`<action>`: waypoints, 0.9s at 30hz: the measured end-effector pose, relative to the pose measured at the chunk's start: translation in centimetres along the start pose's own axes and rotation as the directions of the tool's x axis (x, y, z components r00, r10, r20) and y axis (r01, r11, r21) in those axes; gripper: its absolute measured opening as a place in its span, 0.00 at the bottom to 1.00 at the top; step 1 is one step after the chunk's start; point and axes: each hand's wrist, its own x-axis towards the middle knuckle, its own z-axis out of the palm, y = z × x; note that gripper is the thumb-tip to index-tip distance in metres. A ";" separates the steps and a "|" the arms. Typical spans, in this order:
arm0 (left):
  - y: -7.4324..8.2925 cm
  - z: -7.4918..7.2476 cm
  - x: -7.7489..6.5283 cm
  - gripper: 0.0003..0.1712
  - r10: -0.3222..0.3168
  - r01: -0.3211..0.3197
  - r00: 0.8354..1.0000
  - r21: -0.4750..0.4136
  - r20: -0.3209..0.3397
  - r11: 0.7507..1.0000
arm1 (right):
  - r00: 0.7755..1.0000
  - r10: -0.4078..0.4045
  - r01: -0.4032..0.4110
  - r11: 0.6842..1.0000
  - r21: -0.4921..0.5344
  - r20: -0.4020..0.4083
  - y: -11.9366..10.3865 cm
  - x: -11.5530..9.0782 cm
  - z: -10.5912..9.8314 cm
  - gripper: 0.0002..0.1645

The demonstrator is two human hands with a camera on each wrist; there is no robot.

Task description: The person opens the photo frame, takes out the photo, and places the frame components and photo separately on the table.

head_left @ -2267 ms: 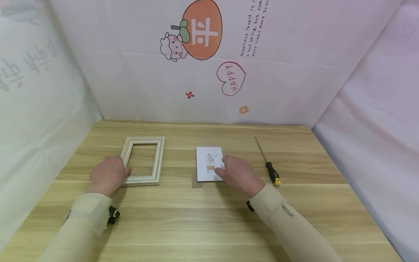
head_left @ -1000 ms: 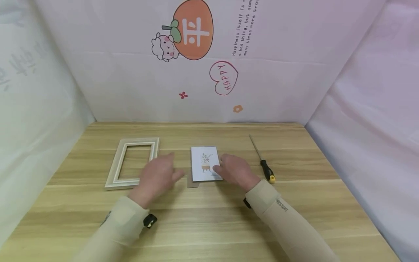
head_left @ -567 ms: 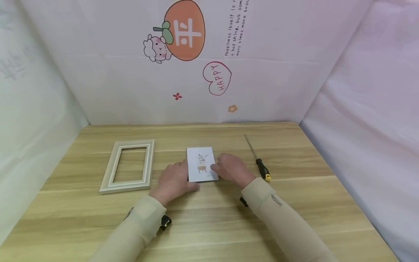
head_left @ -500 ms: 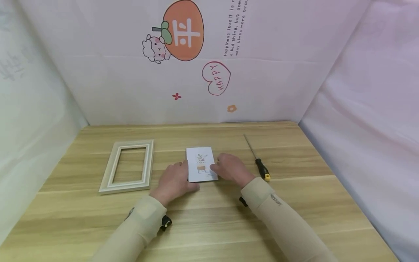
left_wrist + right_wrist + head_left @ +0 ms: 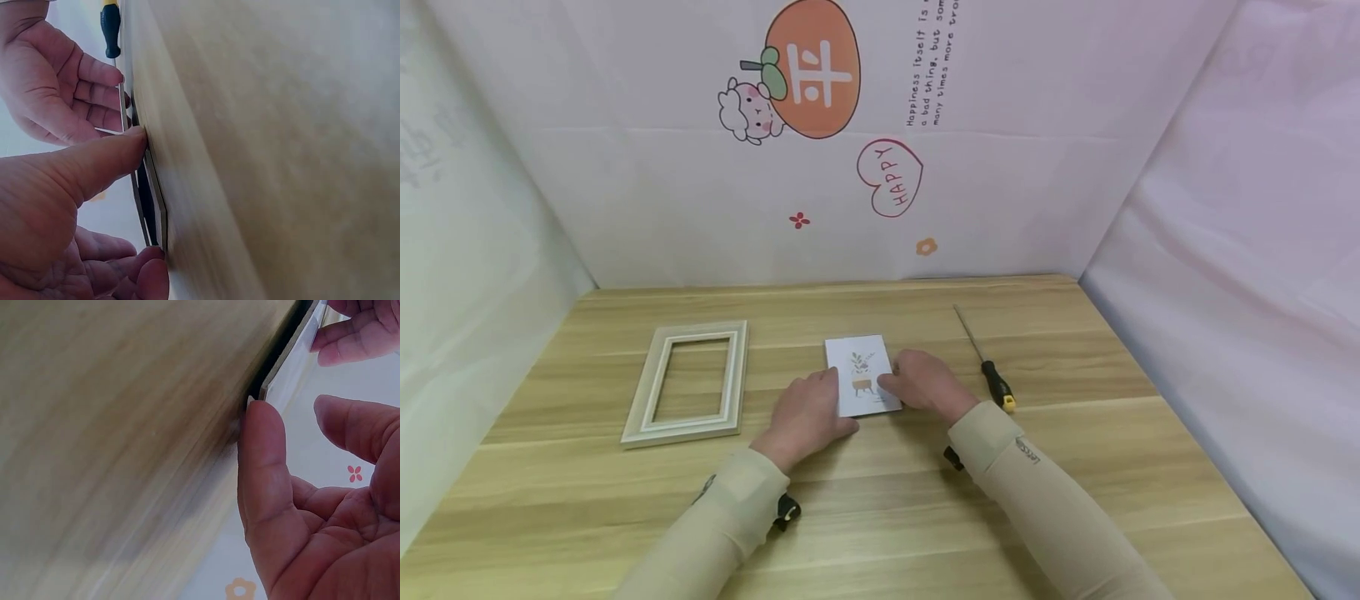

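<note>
A white picture card (image 5: 856, 354) with a potted plant print lies in the middle of the wooden table, over a thin dark-edged backing board (image 5: 150, 194). My left hand (image 5: 805, 417) grips the left and near edges of this stack; its thumb presses the near edge in the left wrist view. My right hand (image 5: 925, 385) holds the right edge, thumb over the card. In the right wrist view its index fingertip (image 5: 265, 425) touches the board's corner from below. A narrow gap shows between the layers in the left wrist view. The card's underside is hidden.
An empty cream picture frame (image 5: 647, 385) lies flat on the left of the table (image 5: 865, 517). To the right of my right hand is a screwdriver (image 5: 997, 385) with a black and yellow handle. White printed cloth walls (image 5: 1015, 192) enclose the back and sides.
My left hand has left the frame, moved right and taken hold of the card stack's left and near edges. The right hand stays at the card. The head view has shifted slightly.
</note>
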 end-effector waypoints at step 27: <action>1.5 0.1 0.7 0.25 0.034 -0.035 0.999 0.049 0.030 0.998 | 0.996 0.088 -0.088 0.996 0.003 0.026 1.0 -0.7 -0.5 0.16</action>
